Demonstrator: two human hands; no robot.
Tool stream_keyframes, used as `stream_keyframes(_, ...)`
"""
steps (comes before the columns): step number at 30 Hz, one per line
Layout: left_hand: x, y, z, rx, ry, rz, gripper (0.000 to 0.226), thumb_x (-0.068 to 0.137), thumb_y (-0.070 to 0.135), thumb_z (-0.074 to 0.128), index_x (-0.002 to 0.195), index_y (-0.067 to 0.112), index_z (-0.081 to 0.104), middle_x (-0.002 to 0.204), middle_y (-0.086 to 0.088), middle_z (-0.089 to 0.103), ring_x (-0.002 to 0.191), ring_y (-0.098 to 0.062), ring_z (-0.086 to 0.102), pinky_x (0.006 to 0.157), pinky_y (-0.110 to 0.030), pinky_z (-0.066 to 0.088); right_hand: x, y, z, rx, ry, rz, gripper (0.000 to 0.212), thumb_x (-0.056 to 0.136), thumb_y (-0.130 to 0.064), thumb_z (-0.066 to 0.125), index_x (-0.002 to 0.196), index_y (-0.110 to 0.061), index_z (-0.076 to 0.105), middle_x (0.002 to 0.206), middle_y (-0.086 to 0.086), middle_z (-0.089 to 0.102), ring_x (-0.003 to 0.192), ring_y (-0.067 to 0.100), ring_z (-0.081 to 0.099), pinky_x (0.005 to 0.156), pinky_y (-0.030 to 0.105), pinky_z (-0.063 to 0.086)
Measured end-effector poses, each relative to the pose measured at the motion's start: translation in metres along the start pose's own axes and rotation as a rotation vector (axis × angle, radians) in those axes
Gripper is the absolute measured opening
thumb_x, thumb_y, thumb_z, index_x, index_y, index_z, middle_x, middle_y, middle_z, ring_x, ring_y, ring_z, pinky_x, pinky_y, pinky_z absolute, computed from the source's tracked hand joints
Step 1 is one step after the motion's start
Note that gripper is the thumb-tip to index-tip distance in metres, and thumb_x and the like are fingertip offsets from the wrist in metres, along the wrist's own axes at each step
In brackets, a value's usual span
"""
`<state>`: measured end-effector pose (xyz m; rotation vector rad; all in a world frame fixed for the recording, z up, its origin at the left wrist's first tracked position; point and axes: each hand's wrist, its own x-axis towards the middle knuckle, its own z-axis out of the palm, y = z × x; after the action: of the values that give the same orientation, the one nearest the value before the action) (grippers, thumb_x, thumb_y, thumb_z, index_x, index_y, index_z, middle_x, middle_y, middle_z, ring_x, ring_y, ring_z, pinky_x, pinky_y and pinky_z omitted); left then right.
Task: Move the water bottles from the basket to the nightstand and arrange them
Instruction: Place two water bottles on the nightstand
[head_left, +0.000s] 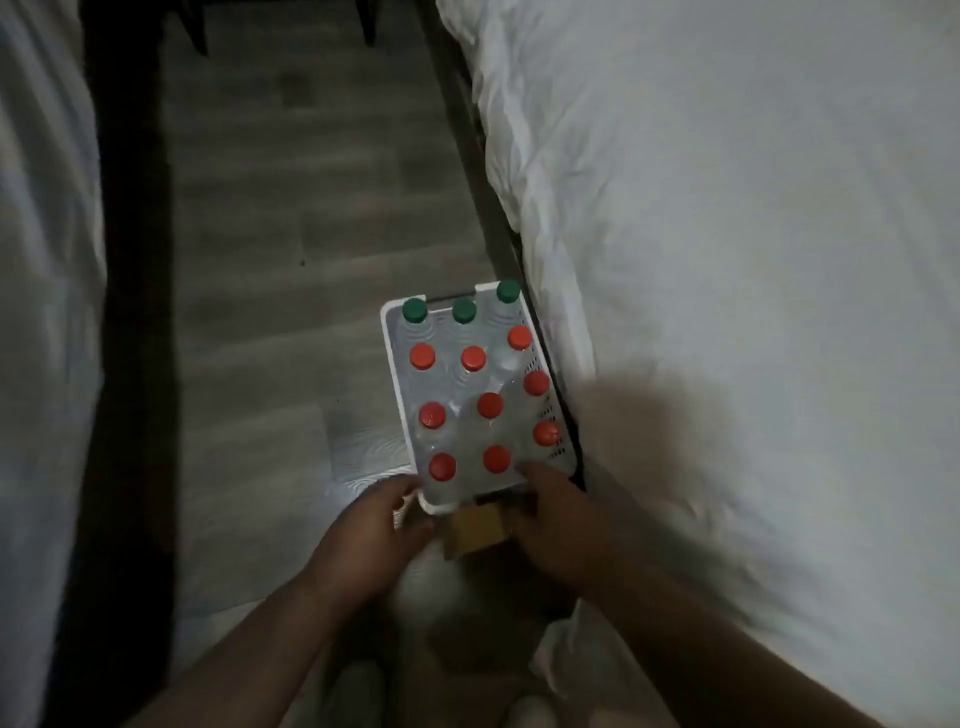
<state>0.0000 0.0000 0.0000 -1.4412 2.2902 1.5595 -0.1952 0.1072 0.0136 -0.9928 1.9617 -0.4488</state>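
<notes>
Twelve water bottles (472, 358) stand upright and close-packed in a white basket (387, 332) on the floor, three green-capped at its 12 o'clock end and nine red-capped nearer the person. If full, they will likely be weighty yet thin-walled and slick, so each is best taken round the shoulder just under the cap, not squeezed at the belly. The left hand (376, 525) is at the basket's 7 o'clock corner, and the right hand (563, 519) reaches a finger over the 5 o'clock corner. Blur hides the fingers, so I cannot tell whether either hand grips. A brown box-like thing (475, 530) sits between them. The grey plank floor (270, 208) runs between white bedding (727, 208) at 3 o'clock, just beside the basket, and a pale cover (41, 260) at 9 o'clock. No nightstand shows.
</notes>
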Motion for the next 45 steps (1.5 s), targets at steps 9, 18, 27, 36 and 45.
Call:
stream_keyframes(9, 0.076, -0.043, 0.045, 0.205, 0.122, 0.106, 0.042, 0.071, 0.055, 0.068, 0.107, 0.036, 0.059, 0.104, 0.014, 0.064, 0.094, -0.016, 0.06, 0.085, -0.038, 0.051, 0.071, 0.035, 0.042, -0.02, 0.224, -0.089, 0.023, 0.083, -0.027, 0.068, 0.102, -0.022, 0.057, 0.107, -0.007, 0.064, 0.094, 0.002, 0.052, 0.087, 0.021, 0.042)
stream_keyframes(18, 0.051, 0.0, 0.015, 0.133, 0.174, 0.133, 0.029, 0.07, 0.056, 0.07, 0.09, 0.035, 0.07, 0.088, 0.013, 0.07, 0.082, -0.008, 0.062, 0.077, -0.031, 0.052, 0.038, -0.004, 0.018, 0.18, 0.289, -0.019, 0.02, 0.084, -0.021, 0.069, 0.099, -0.023, 0.055, 0.095, -0.02, 0.057, 0.091, -0.001, 0.054, 0.08, 0.015, 0.044)
stream_keyframes(27, -0.071, 0.129, -0.127, -0.175, 0.199, 0.041, 0.019, 0.074, 0.025, 0.081, 0.08, 0.037, 0.069, 0.079, 0.022, 0.069, 0.079, 0.016, 0.06, 0.059, -0.004, 0.041, -0.076, -0.16, -0.076, 0.183, 0.347, -0.006, 0.033, 0.078, -0.023, 0.074, 0.1, -0.035, 0.052, 0.094, -0.024, 0.058, 0.087, -0.003, 0.057, 0.071, 0.007, 0.041)
stream_keyframes(36, -0.19, 0.191, -0.278, -0.232, 0.326, 0.121, 0.023, 0.077, 0.03, 0.077, 0.095, 0.031, 0.063, 0.089, 0.013, 0.066, 0.085, -0.007, 0.064, 0.076, -0.029, 0.053, -0.182, -0.334, -0.127, 0.086, 0.348, -0.095, 0.033, 0.075, -0.027, 0.079, 0.095, -0.035, 0.054, 0.101, -0.015, 0.063, 0.092, 0.004, 0.061, 0.083, 0.013, 0.048)
stream_keyframes(45, -0.27, 0.223, -0.406, -0.376, 0.54, 0.163, 0.026, 0.076, 0.013, 0.077, 0.086, 0.034, 0.066, 0.079, 0.017, 0.068, 0.077, 0.012, 0.062, 0.07, -0.011, 0.044, -0.226, -0.474, -0.155, 0.241, 0.26, -0.261, 0.026, 0.073, -0.02, 0.079, 0.093, -0.024, 0.063, 0.091, -0.006, 0.067, 0.087, 0.006, 0.064, 0.079, 0.025, 0.053)
